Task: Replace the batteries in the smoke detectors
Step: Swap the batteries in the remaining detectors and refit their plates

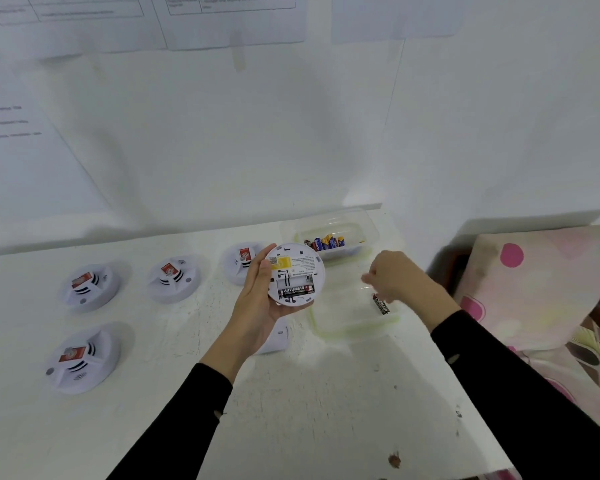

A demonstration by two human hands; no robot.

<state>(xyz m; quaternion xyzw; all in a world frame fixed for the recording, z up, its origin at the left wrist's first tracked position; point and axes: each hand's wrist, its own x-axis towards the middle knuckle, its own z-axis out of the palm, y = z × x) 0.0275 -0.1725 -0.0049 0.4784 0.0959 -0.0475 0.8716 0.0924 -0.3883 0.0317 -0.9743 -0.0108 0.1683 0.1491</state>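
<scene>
Smoke detector (295, 275), centre frame: left hand (257, 306), fingers gripping rim; one battery (296, 291) seated. Right hand (395, 275), blurred, fingers' state unclear, over loose battery (381, 304). Risk: detector may slip from that one-hand grip when the seated battery is pried out.

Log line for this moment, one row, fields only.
left hand: holds detector, back open, seated battery inside | right hand: blurred above near tray | loose battery: in tray | blue batteries: far tub

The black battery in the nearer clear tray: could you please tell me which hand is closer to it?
Right. The right hand is just beyond the black battery; the left hand is further left, holding the smoke detector.
</scene>
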